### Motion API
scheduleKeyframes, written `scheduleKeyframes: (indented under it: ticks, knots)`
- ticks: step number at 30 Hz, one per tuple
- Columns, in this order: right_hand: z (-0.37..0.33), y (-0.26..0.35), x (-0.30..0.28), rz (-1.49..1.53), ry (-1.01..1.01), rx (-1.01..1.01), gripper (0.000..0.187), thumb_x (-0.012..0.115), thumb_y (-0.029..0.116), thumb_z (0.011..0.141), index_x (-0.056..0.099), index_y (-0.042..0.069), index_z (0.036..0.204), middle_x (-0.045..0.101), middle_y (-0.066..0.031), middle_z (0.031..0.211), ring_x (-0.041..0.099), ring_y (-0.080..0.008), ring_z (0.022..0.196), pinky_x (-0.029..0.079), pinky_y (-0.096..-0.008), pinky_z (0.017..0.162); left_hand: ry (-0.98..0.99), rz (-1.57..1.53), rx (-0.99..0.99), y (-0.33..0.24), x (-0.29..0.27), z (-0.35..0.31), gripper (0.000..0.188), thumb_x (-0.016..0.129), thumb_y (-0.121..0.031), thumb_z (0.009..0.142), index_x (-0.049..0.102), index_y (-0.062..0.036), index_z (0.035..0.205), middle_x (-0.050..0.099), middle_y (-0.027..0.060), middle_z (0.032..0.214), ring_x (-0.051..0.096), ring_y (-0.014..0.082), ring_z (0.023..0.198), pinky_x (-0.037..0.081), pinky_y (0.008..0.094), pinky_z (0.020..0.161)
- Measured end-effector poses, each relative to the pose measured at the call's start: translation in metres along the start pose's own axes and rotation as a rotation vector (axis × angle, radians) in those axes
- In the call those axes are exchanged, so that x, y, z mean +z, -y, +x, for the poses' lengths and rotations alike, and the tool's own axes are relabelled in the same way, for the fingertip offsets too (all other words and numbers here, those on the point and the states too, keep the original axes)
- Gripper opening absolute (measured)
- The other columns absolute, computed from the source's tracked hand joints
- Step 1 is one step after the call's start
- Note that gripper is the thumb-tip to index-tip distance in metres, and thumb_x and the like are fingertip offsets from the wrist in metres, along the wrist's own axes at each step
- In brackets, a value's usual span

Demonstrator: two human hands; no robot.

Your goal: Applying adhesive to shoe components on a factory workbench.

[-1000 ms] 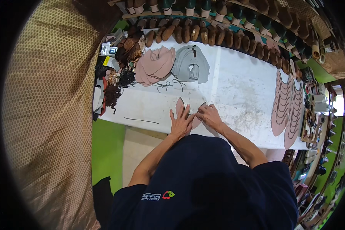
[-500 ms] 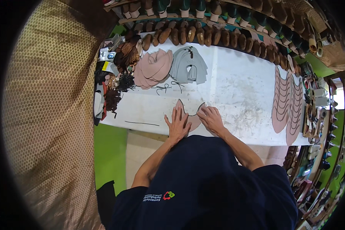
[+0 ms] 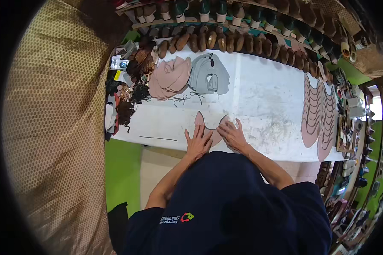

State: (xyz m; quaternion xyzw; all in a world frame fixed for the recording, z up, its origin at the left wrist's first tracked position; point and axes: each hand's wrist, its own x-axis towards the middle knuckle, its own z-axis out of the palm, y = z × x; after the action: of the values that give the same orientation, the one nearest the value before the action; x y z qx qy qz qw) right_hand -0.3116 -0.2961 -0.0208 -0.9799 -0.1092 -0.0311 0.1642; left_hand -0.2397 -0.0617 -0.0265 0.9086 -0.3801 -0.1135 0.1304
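Note:
Flat on the white table near its front edge lies a pink shoe upper piece point(image 3: 216, 138), with a dark strip along its U-shaped inner edge. My left hand point(image 3: 198, 142) rests on its left side with the fingers spread. On its right side lies my right hand point(image 3: 233, 135), fingers stretched out and apart, the fingertips near the dark edge. The hands cover much of the piece's two wings and lower part. A thin dark cord point(image 3: 158, 138) lies straight on the table to the left.
Beyond my hands sit a pile of pink pieces point(image 3: 170, 80), a stack of grey U-shaped pieces point(image 3: 209, 74) and short dark cords point(image 3: 187, 99). Overlapping edged pink pieces point(image 3: 311, 114) lie at the right. Shoe lasts point(image 3: 238, 42) line the back; dark trimmings point(image 3: 125, 110) crowd the left end.
My right hand has slid slightly down along the piece's right side, and its fingers have spread. The left hand stays nearly in place.

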Motion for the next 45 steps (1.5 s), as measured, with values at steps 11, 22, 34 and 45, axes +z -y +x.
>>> scheduleKeyframes:
  ticks: [11,22,34,45]
  knots:
    - [0.001,0.004,-0.009,0.014,-0.011,0.018,0.039,0.067,0.021,0.097,0.066,0.017,0.135,0.057,-0.002,0.142,0.048,-0.0268,0.14,0.021,-0.0673,0.122,0.036,-0.008,-0.04,0.01,-0.008,0.002,0.061,0.054,-0.049,0.105,0.044,-0.0322,0.163,0.02,0.0088,0.178,0.013,0.0317,0.165,0.005,0.0833,0.116]
    - [0.008,0.005,-0.01,0.092,-0.147,0.124,0.032,0.069,0.033,0.098,0.072,0.023,0.128,0.062,0.0005,0.138,0.053,-0.0262,0.136,0.02,-0.0689,0.12,0.079,-0.032,-0.052,0.013,-0.013,0.009,0.07,0.051,-0.059,0.105,0.035,-0.0319,0.167,0.019,0.0068,0.178,0.011,0.034,0.165,0.002,0.0836,0.116]
    - [0.023,0.011,-0.014,0.086,-0.176,0.291,0.031,0.072,0.038,0.096,0.074,0.019,0.12,0.064,-0.0011,0.133,0.053,-0.0258,0.133,0.02,-0.0665,0.12,0.052,-0.041,-0.129,0.019,-0.015,0.032,0.07,0.056,-0.054,0.103,0.043,-0.0208,0.163,0.024,0.0073,0.177,0.013,0.0331,0.164,0.002,0.0823,0.117]
    - [0.035,0.002,-0.006,0.056,-0.212,0.377,0.043,0.077,0.045,0.091,0.075,0.014,0.121,0.066,-0.003,0.131,0.054,-0.026,0.13,0.02,-0.0656,0.121,0.005,-0.005,-0.23,0.023,-0.018,0.05,0.073,0.057,-0.059,0.102,0.039,-0.027,0.165,0.018,0.0095,0.178,0.01,0.036,0.164,0.001,0.0833,0.115]
